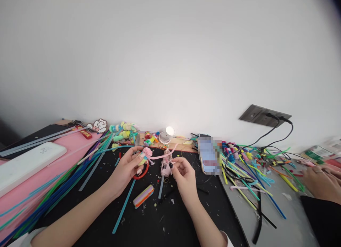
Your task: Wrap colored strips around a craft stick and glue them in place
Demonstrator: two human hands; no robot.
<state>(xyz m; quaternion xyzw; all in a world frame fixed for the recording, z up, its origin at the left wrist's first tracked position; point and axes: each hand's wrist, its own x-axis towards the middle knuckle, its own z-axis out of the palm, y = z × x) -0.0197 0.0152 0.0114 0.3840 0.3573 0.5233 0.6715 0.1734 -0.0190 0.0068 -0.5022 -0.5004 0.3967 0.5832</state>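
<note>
My left hand (130,167) is closed around a small coiled pipe-cleaner piece (147,152) in pink, yellow and blue. A loose pink pipe cleaner (165,155) runs from it to the right. Scissors with a red handle loop (142,173) hang in the same hand, their blade pointing up past the fingers. My right hand (183,176) has thumb and fingertips pinched together; what lies between them, if anything, is hidden. Just left of those fingertips lies a pink glue gun (166,167), a clear glue stick showing from its rear end.
A bundle of multicoloured short pipe cleaners (144,196) lies on the black mat (170,225). Long pipe cleaners (71,183) and a white case (34,165) fill the left. A lit lamp (167,134) and phone (209,154) stand behind. At right is another person's hand (322,183).
</note>
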